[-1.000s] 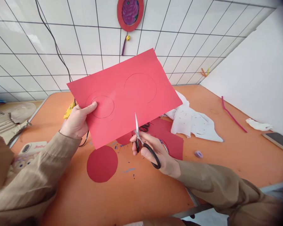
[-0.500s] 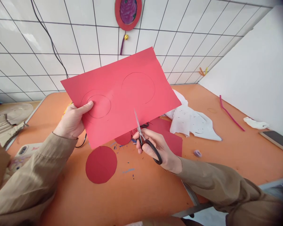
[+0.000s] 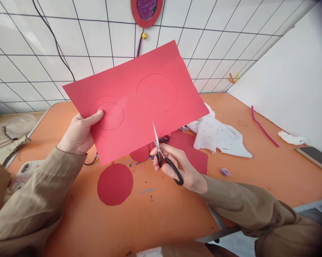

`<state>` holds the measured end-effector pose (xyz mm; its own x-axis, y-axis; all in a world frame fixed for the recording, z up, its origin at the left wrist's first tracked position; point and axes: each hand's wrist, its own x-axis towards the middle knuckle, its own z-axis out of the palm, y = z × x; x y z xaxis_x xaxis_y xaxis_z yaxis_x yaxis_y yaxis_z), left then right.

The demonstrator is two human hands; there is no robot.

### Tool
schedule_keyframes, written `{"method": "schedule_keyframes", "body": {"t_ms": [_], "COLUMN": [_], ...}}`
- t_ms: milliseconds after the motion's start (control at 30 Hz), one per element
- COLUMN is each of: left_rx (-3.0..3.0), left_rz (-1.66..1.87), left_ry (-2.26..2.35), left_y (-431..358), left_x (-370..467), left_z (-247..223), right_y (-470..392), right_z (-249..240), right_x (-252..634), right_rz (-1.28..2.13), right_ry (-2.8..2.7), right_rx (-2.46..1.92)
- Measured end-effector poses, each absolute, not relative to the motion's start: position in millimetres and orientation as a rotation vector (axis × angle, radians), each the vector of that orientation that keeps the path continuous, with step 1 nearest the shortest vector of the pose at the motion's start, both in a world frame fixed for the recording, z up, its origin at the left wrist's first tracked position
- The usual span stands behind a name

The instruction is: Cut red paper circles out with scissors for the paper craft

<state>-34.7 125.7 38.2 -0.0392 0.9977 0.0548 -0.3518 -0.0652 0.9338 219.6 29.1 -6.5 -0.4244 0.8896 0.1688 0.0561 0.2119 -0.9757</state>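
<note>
A large red sheet (image 3: pixel 134 110) with thin drawn circles is held up, tilted, over the orange table (image 3: pixel 96 225). My left hand (image 3: pixel 82 132) pinches its left side, thumb on top over a drawn circle. In my right hand (image 3: pixel 179 164) are black-handled scissors (image 3: pixel 173 170), their tip pointing up at the sheet's lower edge. A red paper disc (image 3: pixel 115 184) lies on the table under the sheet's lower left corner. Behind my right hand are more red paper (image 3: pixel 194 151) and a partly hidden smaller red disc (image 3: pixel 139 154).
White crumpled cloth or paper (image 3: pixel 222 139) lies right of centre. Farther right are a pink stick (image 3: pixel 264 127), a purple roll (image 3: pixel 224 172) and a dark flat object (image 3: pixel 316 159). A phone (image 3: pixel 26 169) and torn cardboard (image 3: pixel 5 142) sit at the left.
The red sheet and my left hand have shifted slightly up and left in view. The scissors remain in my right hand, nearly in the same place.
</note>
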Motion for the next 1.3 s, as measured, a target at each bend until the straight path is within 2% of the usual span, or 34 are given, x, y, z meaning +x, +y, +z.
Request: {"method": "schedule_keyframes", "body": {"t_ms": [1300], "left_rx": [0.921], "left_rz": [1.39], "left_ry": [0.924], "left_y": [128.7], "left_x": [-38.7], "left_z": [37.0], "right_y": [24.7], "right_z": [-5.9], "right_x": [210.2], "right_rz": [1.341], "right_ry": [-1.609], "right_rx": [-1.156]}}
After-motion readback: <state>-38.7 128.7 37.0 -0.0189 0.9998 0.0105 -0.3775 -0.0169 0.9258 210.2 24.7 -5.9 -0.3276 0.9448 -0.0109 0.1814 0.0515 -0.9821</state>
